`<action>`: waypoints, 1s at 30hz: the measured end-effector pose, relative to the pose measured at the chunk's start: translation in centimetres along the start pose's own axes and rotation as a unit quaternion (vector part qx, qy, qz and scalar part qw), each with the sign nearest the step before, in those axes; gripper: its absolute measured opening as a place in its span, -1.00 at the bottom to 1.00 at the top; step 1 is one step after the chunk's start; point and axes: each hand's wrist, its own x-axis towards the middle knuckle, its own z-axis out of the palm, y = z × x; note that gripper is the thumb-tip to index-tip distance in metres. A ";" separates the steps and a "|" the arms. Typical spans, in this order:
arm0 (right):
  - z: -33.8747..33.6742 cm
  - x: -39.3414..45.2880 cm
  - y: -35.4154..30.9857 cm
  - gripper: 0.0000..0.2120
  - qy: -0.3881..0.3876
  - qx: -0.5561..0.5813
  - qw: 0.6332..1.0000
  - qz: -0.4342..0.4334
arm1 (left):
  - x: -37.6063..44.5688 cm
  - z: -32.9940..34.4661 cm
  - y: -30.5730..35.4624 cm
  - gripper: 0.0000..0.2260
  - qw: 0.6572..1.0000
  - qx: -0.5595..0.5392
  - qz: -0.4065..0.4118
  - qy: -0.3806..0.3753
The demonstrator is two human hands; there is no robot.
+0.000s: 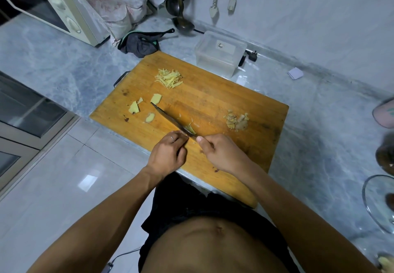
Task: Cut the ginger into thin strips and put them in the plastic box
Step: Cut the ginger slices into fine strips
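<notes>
A wooden cutting board (213, 102) lies on the marble counter. My right hand (221, 153) grips a knife (168, 118) by its handle, the blade pointing far left across the board. My left hand (168, 155) has curled fingers pressing a small ginger piece (190, 129) against the blade. A pile of thin ginger strips (169, 78) sits at the board's far side. Three ginger slices (134, 107) lie left of the blade. Peel scraps (236, 120) lie to the right. The clear plastic box (219, 53) stands open behind the board.
A microwave (64, 6) stands at the back left, with a dark cloth (140, 42) and hanging ladles (177, 1) near it. A glass lid (379, 202) and a jar (386, 157) sit at the right edge. A plug (252, 56) lies beside the box.
</notes>
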 end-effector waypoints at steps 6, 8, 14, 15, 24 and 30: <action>0.0 -0.6 0.8 -0.50 -0.011 0.002 1.000 0.007 | -0.2 0.4 0.4 -0.65 0.999 -0.009 -0.031 0.005; 0.3 -0.9 0.5 -0.51 -0.002 -0.010 1.000 -0.002 | -0.3 0.5 0.5 -0.66 0.999 -0.008 -0.038 0.009; 0.1 -1.2 1.0 -0.52 0.001 0.008 1.000 -0.004 | -0.5 0.8 0.5 -0.67 0.999 -0.014 -0.050 0.011; -0.1 -1.3 0.9 -0.53 -0.001 0.012 1.000 -0.005 | -0.5 0.9 0.5 -0.67 0.998 -0.016 -0.053 0.012; -0.7 -0.9 0.9 -0.55 -0.034 -0.006 0.999 -0.008 | -0.5 1.1 -0.2 -0.63 0.999 -0.023 -0.045 0.017; -0.2 -0.6 0.4 -0.54 -0.040 0.005 0.999 -0.015 | -0.4 1.1 -0.2 -0.62 0.998 -0.028 -0.053 0.021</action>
